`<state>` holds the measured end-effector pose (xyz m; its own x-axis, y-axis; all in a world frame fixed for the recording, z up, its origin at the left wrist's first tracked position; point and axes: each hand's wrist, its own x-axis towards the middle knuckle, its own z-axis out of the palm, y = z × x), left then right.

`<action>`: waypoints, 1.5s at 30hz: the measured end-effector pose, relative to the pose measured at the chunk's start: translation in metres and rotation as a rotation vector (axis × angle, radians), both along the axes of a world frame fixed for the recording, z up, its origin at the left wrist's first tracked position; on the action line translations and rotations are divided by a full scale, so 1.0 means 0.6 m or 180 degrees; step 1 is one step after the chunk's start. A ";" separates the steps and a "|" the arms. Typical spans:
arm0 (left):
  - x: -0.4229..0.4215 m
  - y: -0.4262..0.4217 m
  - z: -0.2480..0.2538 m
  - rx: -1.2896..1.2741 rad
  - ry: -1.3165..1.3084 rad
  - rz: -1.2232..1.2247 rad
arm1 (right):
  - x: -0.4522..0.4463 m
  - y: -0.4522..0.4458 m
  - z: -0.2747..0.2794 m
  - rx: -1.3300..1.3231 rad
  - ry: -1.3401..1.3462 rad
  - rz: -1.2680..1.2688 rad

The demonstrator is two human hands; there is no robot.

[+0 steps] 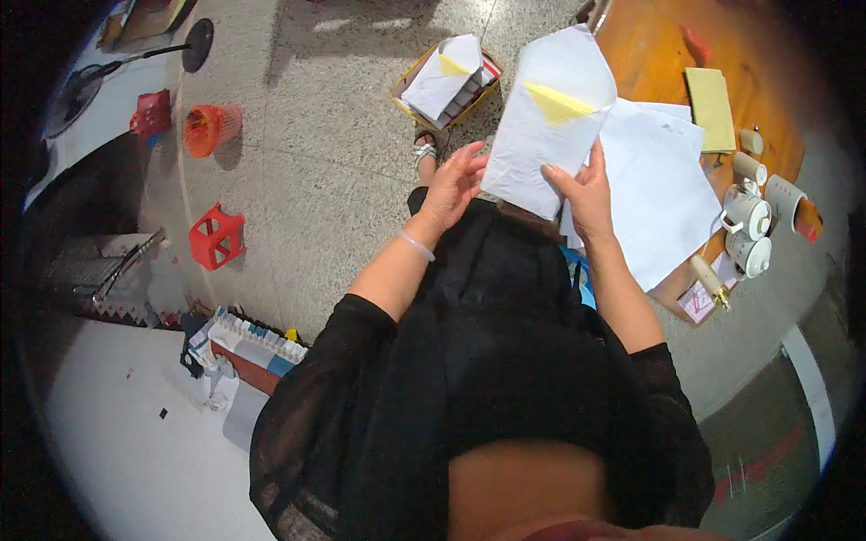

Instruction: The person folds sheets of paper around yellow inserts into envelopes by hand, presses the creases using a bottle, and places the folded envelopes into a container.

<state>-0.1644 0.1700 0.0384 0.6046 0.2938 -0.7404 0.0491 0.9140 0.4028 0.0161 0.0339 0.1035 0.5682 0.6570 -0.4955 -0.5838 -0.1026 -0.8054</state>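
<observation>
A white paper packet (532, 135) with a yellow triangular patch is held up above my lap, at the table's left edge. My right hand (586, 194) grips its lower right side, thumb on top. At its lower left edge is my left hand (456, 185), palm turned toward the packet, fingers apart and holding nothing. Large white sheets (654, 194) lie on the wooden table (645, 36), partly behind the packet and my right hand. A similar white packet with a yellow patch (442, 81) rests on top of a box (410, 110) on the floor.
On the table's right are a yellow-green pad (711, 110), lidded white cups (747, 212) and a small bottle (710, 278). A red stool (216, 236), an orange basket (212, 129) and a black fan (198, 45) stand to the left.
</observation>
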 end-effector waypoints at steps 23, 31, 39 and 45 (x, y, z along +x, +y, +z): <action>-0.121 0.334 -0.232 0.1002 -0.0558 -0.1678 | -0.223 0.301 -0.283 -0.0550 0.1272 -0.0988; -0.075 0.356 -0.368 0.1708 0.0334 -0.1430 | -0.204 0.274 -0.420 -0.0581 0.1148 -0.1438; -0.030 0.435 -0.493 0.3634 0.1107 -0.2671 | -0.200 0.249 -0.505 -0.0819 0.0934 -0.1518; -0.023 0.370 -0.524 0.4312 0.1489 -0.2250 | -0.212 0.228 -0.522 -0.1062 0.1006 -0.1581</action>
